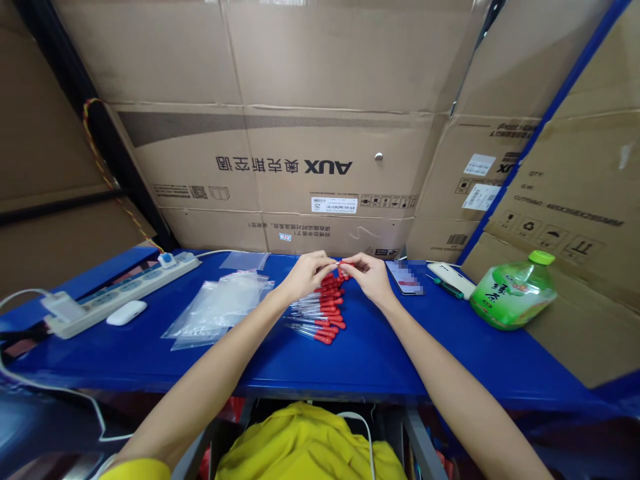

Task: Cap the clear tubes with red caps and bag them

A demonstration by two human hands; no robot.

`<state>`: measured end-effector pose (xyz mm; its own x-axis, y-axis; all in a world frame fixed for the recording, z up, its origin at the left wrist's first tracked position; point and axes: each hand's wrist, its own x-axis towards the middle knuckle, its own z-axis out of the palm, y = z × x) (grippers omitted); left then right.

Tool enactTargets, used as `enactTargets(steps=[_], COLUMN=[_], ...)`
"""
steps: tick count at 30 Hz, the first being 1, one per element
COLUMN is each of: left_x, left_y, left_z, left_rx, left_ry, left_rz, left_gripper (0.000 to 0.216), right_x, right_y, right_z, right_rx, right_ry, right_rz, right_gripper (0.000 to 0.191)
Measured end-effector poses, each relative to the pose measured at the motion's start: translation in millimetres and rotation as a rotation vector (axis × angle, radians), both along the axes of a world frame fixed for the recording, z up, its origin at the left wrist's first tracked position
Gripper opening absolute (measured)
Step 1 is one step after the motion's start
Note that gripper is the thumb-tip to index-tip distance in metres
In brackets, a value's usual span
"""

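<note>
A row of several clear droppers with red bulbs (323, 313) lies on the blue table (380, 353) in front of me. Just beyond the row, my left hand (307, 272) and my right hand (367, 273) meet, fingers pinched together. Between their fingertips is one red-bulbed dropper (343, 267), held by both hands just above the far end of the row.
A pile of clear plastic bags (220, 307) lies left of the droppers. A white power strip (125, 290) and a white case (127, 312) sit at far left. A phone (405, 277), a screwdriver (445, 287) and a lying green bottle (513, 293) are right. Cardboard boxes (300, 167) wall the back.
</note>
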<state>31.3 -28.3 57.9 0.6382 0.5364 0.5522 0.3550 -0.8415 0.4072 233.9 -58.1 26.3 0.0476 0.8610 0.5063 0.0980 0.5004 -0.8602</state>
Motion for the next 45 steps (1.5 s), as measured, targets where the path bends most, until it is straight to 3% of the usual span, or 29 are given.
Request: enactTargets(steps=[22, 29, 32, 35, 40, 42, 45], left_x=[-3.9, -6.0, -6.4, -3.9, 9.0, 14.4, 19.2], left_y=[2.9, 3.9, 4.8, 6.0, 1.2, -3.3, -9.6], left_z=[-4.2, -0.6, 4.1, 4.4, -2.1, -2.5, 0.0], left_rx=[0.164, 0.097, -0.088, -0.462, -1.142, -1.256, -1.298], left_ry=[0.140, 0.040, -0.175, -0.533, -0.992, -1.172, -1.366], left_rz=[0.015, -0.041, -0.026, -0.019, -0.320, -0.430, -0.484], left_gripper=[0.035, 0.033, 0.033, 0.043, 0.048, 0.043, 0.043], right_x=[2.3, 1.3, 0.9, 1.7, 0.4, -1.8, -5.6], right_y=[-3.0, -3.1, -4.3, -4.6, -3.3, -3.4, -4.6], right_z=[-3.9, -1.4, 3.7, 7.0, 4.6, 2.8, 0.9], right_rx=[0.079, 0.094, 0.139, 0.200, 0.254, 0.276, 0.292], right_ry=[-0.138, -0.147, -0.121, -0.092, -0.100, -0.103, -0.100], right_rz=[-0.032, -0.008, -0.078, -0.165, -0.231, -0.251, -0.251], right_gripper=[0.030, 0.027, 0.025, 0.024, 0.020, 0.018, 0.015])
